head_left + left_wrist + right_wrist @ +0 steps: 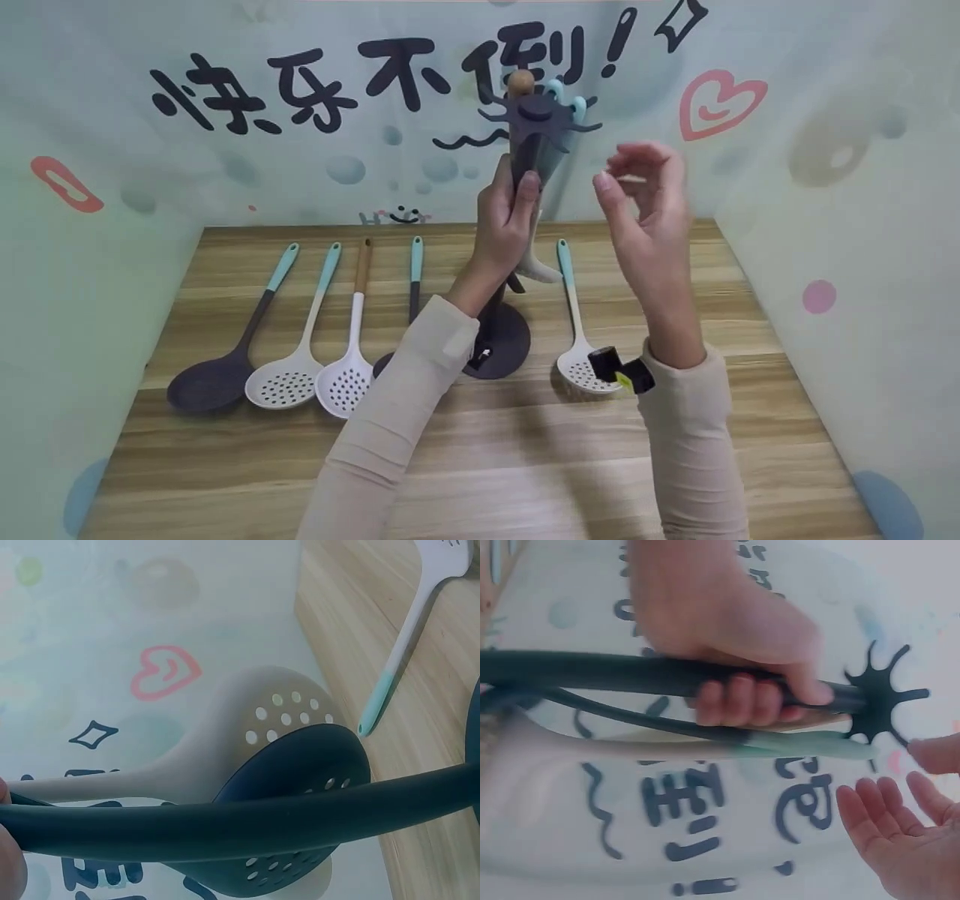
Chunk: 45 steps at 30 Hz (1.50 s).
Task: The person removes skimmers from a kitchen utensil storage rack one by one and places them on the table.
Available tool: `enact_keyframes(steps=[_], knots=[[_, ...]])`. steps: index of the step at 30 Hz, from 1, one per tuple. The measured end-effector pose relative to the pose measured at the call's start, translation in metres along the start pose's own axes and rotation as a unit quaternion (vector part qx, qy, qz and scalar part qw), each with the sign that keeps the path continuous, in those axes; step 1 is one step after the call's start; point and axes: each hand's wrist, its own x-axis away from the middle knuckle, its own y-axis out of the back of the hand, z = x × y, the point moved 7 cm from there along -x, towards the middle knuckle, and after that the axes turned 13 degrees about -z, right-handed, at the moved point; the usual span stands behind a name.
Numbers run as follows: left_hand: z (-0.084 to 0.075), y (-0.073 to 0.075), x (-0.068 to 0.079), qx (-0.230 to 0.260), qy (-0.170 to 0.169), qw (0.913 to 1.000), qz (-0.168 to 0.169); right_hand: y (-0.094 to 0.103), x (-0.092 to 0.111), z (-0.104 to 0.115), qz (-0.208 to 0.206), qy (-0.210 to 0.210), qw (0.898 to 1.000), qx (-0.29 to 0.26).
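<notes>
My left hand (502, 217) grips the pole of a dark utensil stand (535, 112) near its ring of curved hooks. The stand's round base (514, 349) is below, at the table. Mint-ended handles and one round wooden end hang at the hooks. In the left wrist view, a pale skimmer (210, 731) and a dark skimmer (300, 754) hang beside the pole (225, 831). My right hand (649, 217) is raised right of the hooks, fingers loosely bent, holding nothing. In the right wrist view, its thumb is close to a hook; whether they touch I cannot tell.
On the wooden table (555, 465) lie a dark ladle-like utensil (210, 386), a pale skimmer (281, 384), a white wooden-handled skimmer (343, 386) and a partly hidden dark utensil (415, 262). Another pale skimmer (585, 367) lies right of the base. Printed cloth walls surround the table.
</notes>
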Motion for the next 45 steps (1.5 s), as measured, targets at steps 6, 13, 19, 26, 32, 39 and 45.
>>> enact_keyframes(steps=[6, 13, 19, 26, 32, 39, 45], knots=[[-0.001, -0.001, 0.000, 0.018, -0.009, 0.9998, -0.004, -0.014, -0.031, 0.019, 0.110, 0.073, 0.986, 0.100], [0.002, -0.001, 0.000, -0.006, 0.006, 1.0000, -0.004, -0.019, -0.043, 0.006, 0.190, -0.005, 0.980, 0.063], [0.003, -0.001, 0.002, -0.051, -0.007, 0.9986, -0.014, -0.020, -0.044, 0.002, 0.178, -0.013, 0.984, 0.026], [-0.001, 0.000, 0.004, -0.110, -0.038, 0.9916, -0.055, -0.020, -0.044, 0.001, 0.160, 0.014, 0.987, 0.004], [-0.005, 0.000, 0.004, -0.142, -0.049, 0.9856, -0.078, -0.021, -0.040, 0.010, 0.109, 0.040, 0.992, 0.053], [-0.006, 0.000, 0.005, -0.159, -0.035, 0.9839, -0.074, -0.021, -0.033, 0.020, 0.058, 0.061, 0.989, 0.120], [-0.004, -0.001, 0.006, -0.159, -0.027, 0.9839, -0.077, -0.020, -0.032, 0.021, 0.034, 0.058, 0.991, 0.116]])
